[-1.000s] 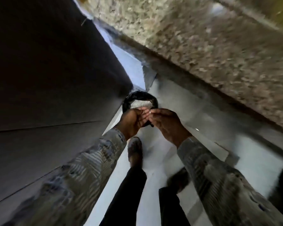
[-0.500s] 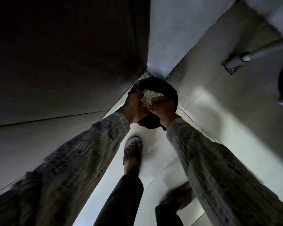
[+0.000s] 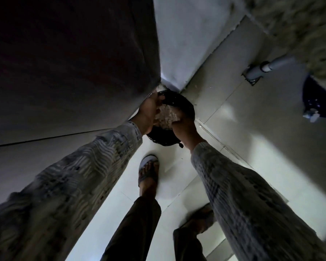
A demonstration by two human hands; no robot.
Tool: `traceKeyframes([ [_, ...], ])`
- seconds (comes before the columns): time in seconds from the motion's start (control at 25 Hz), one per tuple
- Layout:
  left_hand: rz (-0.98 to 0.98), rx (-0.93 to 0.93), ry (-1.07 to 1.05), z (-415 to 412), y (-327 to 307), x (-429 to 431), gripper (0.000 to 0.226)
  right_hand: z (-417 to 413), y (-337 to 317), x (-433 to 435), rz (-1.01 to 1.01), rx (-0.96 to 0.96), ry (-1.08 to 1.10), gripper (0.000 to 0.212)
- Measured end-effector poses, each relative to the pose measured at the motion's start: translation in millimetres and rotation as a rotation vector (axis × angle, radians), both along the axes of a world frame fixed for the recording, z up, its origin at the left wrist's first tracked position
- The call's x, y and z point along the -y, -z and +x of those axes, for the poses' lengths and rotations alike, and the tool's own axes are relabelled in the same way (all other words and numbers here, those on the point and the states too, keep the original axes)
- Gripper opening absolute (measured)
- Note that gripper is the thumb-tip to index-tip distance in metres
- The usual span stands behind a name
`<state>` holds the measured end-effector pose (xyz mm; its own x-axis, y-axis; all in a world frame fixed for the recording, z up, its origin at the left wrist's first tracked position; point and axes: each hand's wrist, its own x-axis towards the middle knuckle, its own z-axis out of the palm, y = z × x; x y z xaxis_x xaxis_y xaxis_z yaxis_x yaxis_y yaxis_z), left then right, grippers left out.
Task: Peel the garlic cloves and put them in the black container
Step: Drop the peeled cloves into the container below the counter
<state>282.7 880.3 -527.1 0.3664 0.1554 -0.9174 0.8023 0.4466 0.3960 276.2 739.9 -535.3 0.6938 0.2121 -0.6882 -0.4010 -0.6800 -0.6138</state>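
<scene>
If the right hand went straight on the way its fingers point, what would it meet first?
Probably the pale heap in the black container; the right hand points into it, though depth is unclear.

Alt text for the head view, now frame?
The left hand and right hand hold a black container with a pale heap inside, above a tiled floor. A sandalled foot shows below; a dark panel stands left.
</scene>
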Motion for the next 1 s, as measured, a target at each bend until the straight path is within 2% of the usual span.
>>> traceKeyframes([
  [0.12, 0.133, 0.081, 0.075, -19, -30, 15, 0.019, -5, -45, 20, 0.031, 0.05, 0.034, 0.047],
  [0.16, 0.199, 0.123, 0.125, -28, -39, 20, 0.015, -8, -57, 29, 0.021, 0.073, 0.03, 0.049],
  [0.28, 0.356, 0.233, 0.39, -55, -60, 39, 0.032, -28, -99, 65, 0.022, 0.085, 0.057, 0.062],
  [0.44, 0.279, 0.375, 0.663, -71, -138, 92, 0.052, -65, -190, 129, 0.074, 0.11, 0.091, 0.077],
  [0.56, 0.312, 0.503, 0.859, -79, -218, 148, 0.065, -95, -261, 180, 0.072, 0.153, 0.244, 0.079],
  [0.84, 0.253, 0.788, 1.241, -106, -390, 298, 0.067, -184, -408, 310, 0.018, 0.36, 0.622, 0.074],
  [1.0, 0.188, 0.933, 1.424, -129, -465, 389, 0.07, -237, -475, 391, -0.053, 0.537, 0.727, 0.074],
])
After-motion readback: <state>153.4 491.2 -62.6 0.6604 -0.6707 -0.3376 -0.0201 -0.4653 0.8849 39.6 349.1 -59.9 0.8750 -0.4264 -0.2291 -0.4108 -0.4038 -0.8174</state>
